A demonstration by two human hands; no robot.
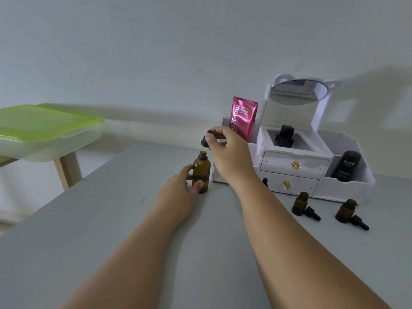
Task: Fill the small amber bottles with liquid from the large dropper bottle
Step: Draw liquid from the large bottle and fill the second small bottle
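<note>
The large amber dropper bottle (201, 172) stands upright on the grey table, its neck uncovered. My left hand (181, 187) grips its body from the left. My right hand (227, 152) holds the black dropper cap (205, 140) just above and slightly right of the bottle's mouth; the pipette is hidden or too faint to make out. Two small amber bottles (299, 203) (345, 211) stand uncapped at the right, each with a black dropper cap (312, 213) (359, 222) lying beside it.
A white vanity organiser (294, 166) with drawers, a mirror, a pink sachet (243, 118) and a black Kahf bottle (345, 166) stands behind the bottles. Another tiny dark bottle (264, 181) peeks from behind my right forearm. A green-lidded plastic box (44, 132) rests on a wooden stand at the left.
</note>
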